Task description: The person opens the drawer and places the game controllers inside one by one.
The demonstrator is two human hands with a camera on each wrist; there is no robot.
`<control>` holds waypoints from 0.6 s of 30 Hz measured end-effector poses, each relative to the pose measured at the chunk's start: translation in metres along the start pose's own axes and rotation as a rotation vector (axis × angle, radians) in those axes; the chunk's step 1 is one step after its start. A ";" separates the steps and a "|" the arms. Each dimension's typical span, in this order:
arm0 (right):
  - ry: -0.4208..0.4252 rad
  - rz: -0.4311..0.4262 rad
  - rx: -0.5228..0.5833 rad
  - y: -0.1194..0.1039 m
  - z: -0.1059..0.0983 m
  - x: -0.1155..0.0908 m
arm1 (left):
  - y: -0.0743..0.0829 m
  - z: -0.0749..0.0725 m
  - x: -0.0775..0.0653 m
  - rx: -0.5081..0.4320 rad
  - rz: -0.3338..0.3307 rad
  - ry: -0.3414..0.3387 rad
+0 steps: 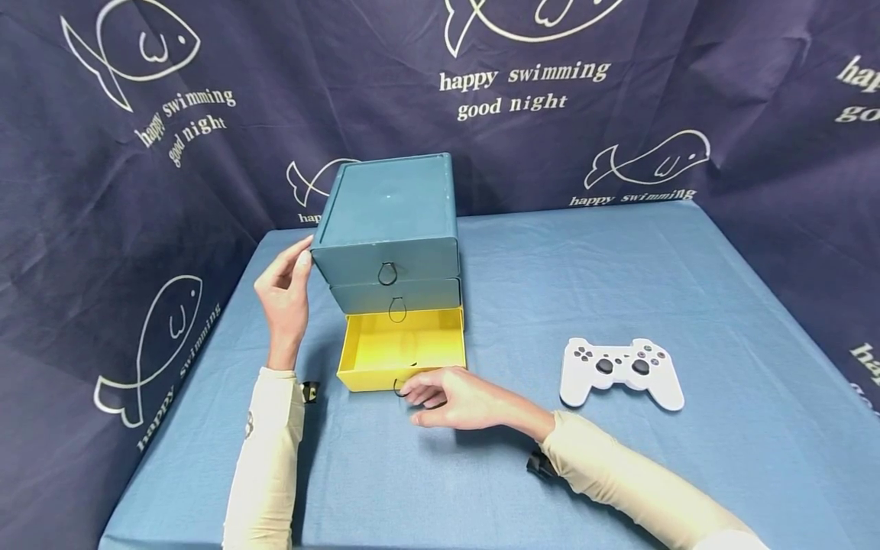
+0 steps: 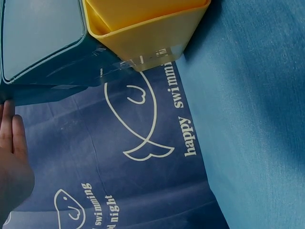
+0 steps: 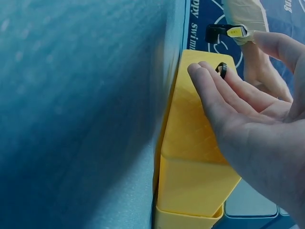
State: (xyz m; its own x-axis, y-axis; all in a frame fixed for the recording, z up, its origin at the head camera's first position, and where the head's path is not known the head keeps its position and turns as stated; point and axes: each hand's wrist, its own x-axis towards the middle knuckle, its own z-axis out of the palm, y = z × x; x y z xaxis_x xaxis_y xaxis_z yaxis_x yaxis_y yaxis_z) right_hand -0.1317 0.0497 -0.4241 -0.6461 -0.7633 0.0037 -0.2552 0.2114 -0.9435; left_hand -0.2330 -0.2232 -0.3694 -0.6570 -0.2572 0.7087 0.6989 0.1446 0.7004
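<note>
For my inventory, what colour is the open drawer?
The open drawer is yellow, clearest in the head view.

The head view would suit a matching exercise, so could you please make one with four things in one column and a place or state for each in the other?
Things
1. Left hand
2. Right hand
3. Yellow drawer
4. Game controller

Places and states
A. White, lying on the blue cloth
B. At the left side of the blue drawers
C. Pulled out, with its inside showing
D. Fingertips at a black ring

Right pairs: 1-B, 2-D, 3-C, 4-A
</note>
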 end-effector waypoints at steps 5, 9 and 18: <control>-0.010 0.009 0.009 -0.001 0.000 -0.001 | 0.000 0.000 0.001 0.011 -0.006 0.003; -0.016 0.010 0.008 -0.001 0.001 -0.002 | 0.000 0.001 0.001 0.013 -0.007 0.005; -0.024 -0.001 0.027 0.001 0.001 -0.002 | 0.000 0.002 0.000 -0.005 -0.020 0.006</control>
State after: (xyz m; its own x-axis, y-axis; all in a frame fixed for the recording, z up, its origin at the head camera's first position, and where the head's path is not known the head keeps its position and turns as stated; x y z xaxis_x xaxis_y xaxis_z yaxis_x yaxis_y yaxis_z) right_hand -0.1299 0.0514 -0.4251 -0.6284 -0.7779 -0.0032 -0.2362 0.1948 -0.9520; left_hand -0.2335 -0.2218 -0.3690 -0.6694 -0.2659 0.6937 0.6867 0.1348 0.7143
